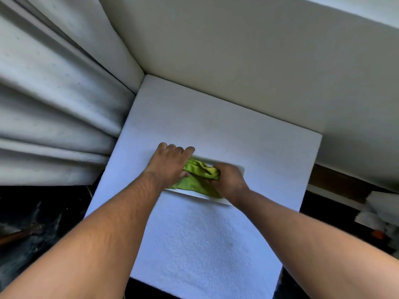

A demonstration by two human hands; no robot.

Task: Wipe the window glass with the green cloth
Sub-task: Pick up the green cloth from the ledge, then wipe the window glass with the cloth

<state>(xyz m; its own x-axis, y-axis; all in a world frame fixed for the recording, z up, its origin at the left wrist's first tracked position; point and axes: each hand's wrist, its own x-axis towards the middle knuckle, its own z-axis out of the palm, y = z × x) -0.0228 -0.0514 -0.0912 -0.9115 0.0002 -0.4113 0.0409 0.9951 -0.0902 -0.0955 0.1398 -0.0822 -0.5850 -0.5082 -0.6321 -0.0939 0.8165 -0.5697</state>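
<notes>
A crumpled green cloth (197, 179) lies in a shallow white tray (218, 200) on a white foam slab (194, 234). My left hand (170, 164) rests flat over the cloth's left side, fingers stretched onto the slab beyond the tray. My right hand (228, 180) is closed on the cloth's right end, bunching the fabric. No window glass shows clearly; a bright strip (367, 7) sits at the top right corner.
Grey pleated curtains (54, 104) hang at the left. A pale wall (237, 50) rises behind the slab. Dark floor (32, 223) lies at the lower left, and white clutter with an orange bit (380, 221) sits at the right edge.
</notes>
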